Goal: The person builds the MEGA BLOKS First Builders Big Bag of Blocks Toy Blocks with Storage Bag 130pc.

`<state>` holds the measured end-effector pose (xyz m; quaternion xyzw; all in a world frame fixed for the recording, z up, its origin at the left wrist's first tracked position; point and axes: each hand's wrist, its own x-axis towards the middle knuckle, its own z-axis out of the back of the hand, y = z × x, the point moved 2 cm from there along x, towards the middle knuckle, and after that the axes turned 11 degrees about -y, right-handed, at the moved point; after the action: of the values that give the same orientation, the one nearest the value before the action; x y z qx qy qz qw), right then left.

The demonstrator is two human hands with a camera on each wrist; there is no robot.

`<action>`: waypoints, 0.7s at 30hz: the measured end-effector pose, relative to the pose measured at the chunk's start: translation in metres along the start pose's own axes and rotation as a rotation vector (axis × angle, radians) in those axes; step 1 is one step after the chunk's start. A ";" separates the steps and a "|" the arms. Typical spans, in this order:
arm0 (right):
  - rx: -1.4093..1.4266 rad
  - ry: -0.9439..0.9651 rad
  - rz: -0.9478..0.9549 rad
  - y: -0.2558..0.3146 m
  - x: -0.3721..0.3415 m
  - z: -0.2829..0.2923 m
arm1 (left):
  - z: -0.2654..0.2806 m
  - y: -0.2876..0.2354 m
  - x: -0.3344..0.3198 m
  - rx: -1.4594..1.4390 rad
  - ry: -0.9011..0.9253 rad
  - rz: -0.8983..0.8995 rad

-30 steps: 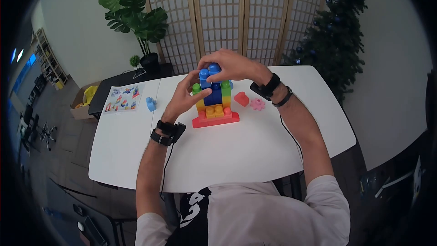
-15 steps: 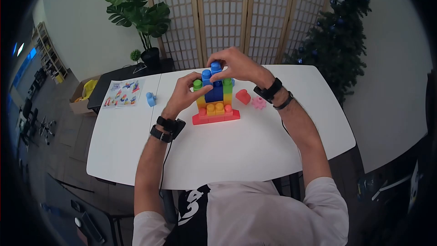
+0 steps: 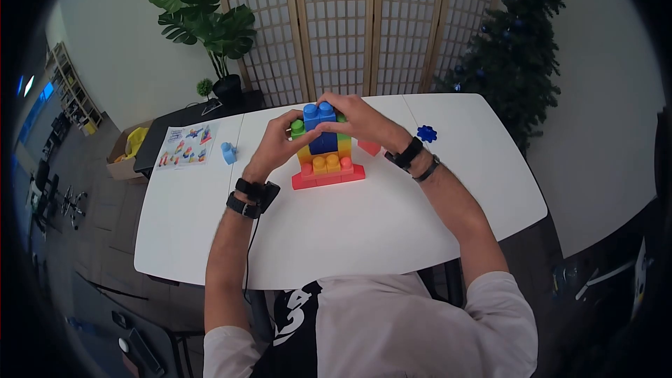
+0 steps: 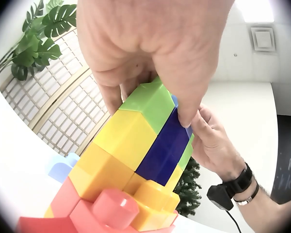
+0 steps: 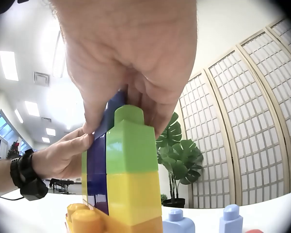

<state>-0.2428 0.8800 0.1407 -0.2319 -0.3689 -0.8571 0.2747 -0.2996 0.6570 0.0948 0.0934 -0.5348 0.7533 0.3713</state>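
Observation:
A toy-brick tower stands on the table, with a red base (image 3: 327,180), a row of yellow studs, yellow and green side columns and a dark blue middle (image 3: 323,144). At its top sits a lighter blue two-stud block (image 3: 317,116). My left hand (image 3: 280,143) grips this block from the left, thumb across the front and fingers behind the green block (image 4: 150,104). From the right my right hand (image 3: 358,120) holds the same block, its thumb tip meeting the left thumb at the front. The fingertips behind are mostly hidden.
A red block (image 3: 369,148) lies right of the tower, partly behind my right hand, and a blue gear (image 3: 427,134) lies farther right. To the left are a light blue block (image 3: 229,153) and a picture sheet (image 3: 186,147). More light blue pieces (image 5: 231,219) stand behind the tower.
The blue block has gone from tilted, right side raised, to level on the tower top. My right hand has come down with it. The blue gear now shows; the pink gear is hidden.

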 end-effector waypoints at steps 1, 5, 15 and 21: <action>0.000 0.000 0.002 0.000 -0.003 -0.003 | 0.000 -0.001 0.000 -0.026 -0.013 -0.025; 0.057 0.015 -0.086 -0.003 -0.009 -0.011 | -0.001 -0.004 -0.002 -0.009 -0.019 -0.087; 0.056 0.045 -0.059 -0.011 -0.010 -0.014 | -0.001 -0.010 -0.003 0.053 0.045 -0.006; 0.093 0.061 -0.090 -0.003 -0.011 -0.009 | -0.001 -0.013 -0.004 0.067 0.059 0.031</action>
<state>-0.2386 0.8786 0.1271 -0.1757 -0.4100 -0.8571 0.2576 -0.2882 0.6581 0.1016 0.0752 -0.4994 0.7789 0.3719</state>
